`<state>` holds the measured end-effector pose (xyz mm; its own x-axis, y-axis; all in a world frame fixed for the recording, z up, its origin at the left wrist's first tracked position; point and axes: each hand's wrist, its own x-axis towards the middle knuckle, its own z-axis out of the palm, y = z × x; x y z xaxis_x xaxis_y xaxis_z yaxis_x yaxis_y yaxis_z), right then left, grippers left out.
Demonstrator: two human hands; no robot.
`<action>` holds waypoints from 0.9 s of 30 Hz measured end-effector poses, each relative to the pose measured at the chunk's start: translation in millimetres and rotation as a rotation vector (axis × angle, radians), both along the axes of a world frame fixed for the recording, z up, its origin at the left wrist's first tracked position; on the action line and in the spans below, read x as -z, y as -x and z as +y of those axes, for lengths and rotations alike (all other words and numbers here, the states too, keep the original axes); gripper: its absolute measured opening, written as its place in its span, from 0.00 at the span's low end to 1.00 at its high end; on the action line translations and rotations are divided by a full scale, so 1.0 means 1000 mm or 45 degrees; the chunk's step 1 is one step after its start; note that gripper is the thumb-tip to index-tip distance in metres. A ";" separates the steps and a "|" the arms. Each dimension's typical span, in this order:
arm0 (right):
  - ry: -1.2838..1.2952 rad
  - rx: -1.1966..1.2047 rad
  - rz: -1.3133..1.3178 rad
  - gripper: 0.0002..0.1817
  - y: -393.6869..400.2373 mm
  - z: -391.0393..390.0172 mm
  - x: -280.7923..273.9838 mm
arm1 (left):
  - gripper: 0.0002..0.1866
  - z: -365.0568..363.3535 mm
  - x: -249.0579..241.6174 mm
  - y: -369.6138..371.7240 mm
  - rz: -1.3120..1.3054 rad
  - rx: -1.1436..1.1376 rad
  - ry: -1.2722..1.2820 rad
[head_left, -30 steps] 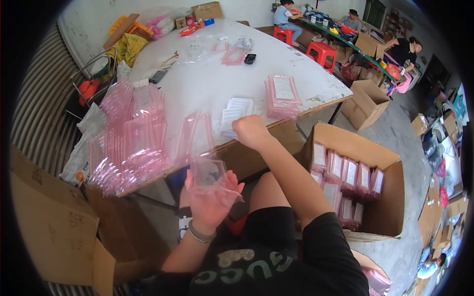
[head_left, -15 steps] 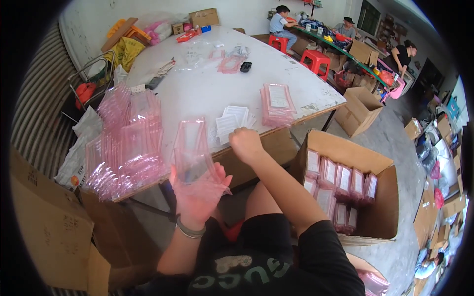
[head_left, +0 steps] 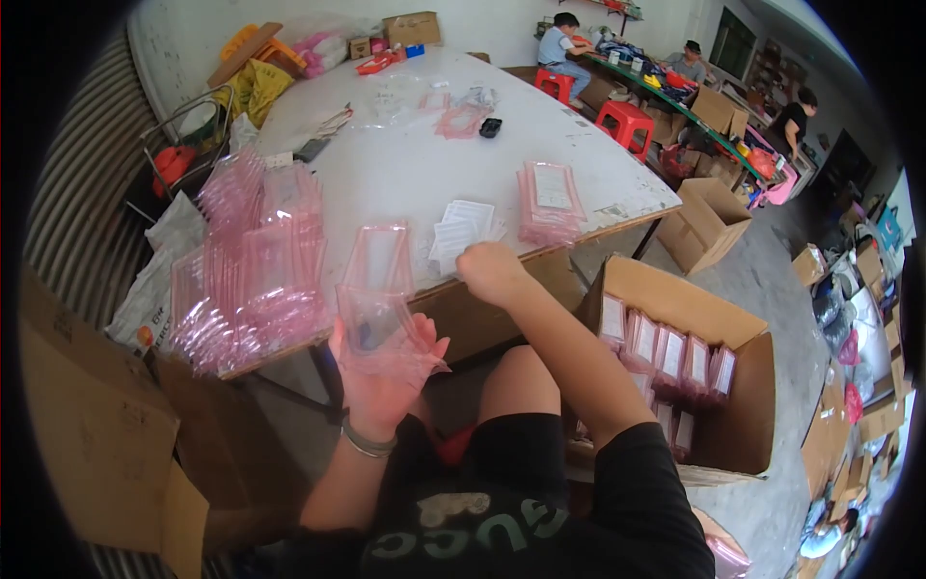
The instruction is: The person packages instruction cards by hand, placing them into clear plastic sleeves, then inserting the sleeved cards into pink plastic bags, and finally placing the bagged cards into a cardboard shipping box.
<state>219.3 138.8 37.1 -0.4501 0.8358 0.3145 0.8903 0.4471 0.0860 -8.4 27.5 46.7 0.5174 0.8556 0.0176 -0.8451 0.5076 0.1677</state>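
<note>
My left hand (head_left: 378,391) is palm up at the table's front edge, holding a clear pink plastic bag (head_left: 374,323) across palm and fingers. Behind that bag, another pink bag (head_left: 381,253) lies on the table, partly overlapped by it. My right hand (head_left: 494,274) is closed in a pinch at the near edge of some printed white paper slips (head_left: 463,227); whatever its fingertips hold is hidden. A large heap of pink bags (head_left: 253,275) is piled to the left. On the right sits a stack of pink bags (head_left: 552,201) with a printed slip showing on top.
Right of my legs, an open carton (head_left: 757,386) contains filled pink bags. Another carton (head_left: 709,227) stands on the floor beyond the white table (head_left: 415,154). A black object (head_left: 490,127) lies farther back. Other people work at a green table (head_left: 666,92) with red stools (head_left: 627,124).
The view has shifted slightly. My left hand still holds the bag, and my right hand remains closed beside the paper slips with little visible movement.
</note>
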 end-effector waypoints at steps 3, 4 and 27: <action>-0.344 -0.041 0.119 0.03 -0.004 0.004 0.001 | 0.44 -0.003 0.002 0.000 -0.016 0.006 -0.022; -0.424 -0.039 0.165 0.03 -0.006 0.006 0.001 | 0.44 -0.005 0.002 -0.001 -0.023 0.025 -0.019; -0.454 0.050 0.871 0.03 -0.005 0.003 0.031 | 0.43 -0.006 0.011 0.001 0.020 0.018 -0.053</action>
<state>224.1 142.1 6.4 -0.0305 0.6431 0.7652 0.8120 0.4623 -0.3562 -9.3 21.3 36.0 0.5298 0.8469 0.0452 -0.8351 0.5117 0.2020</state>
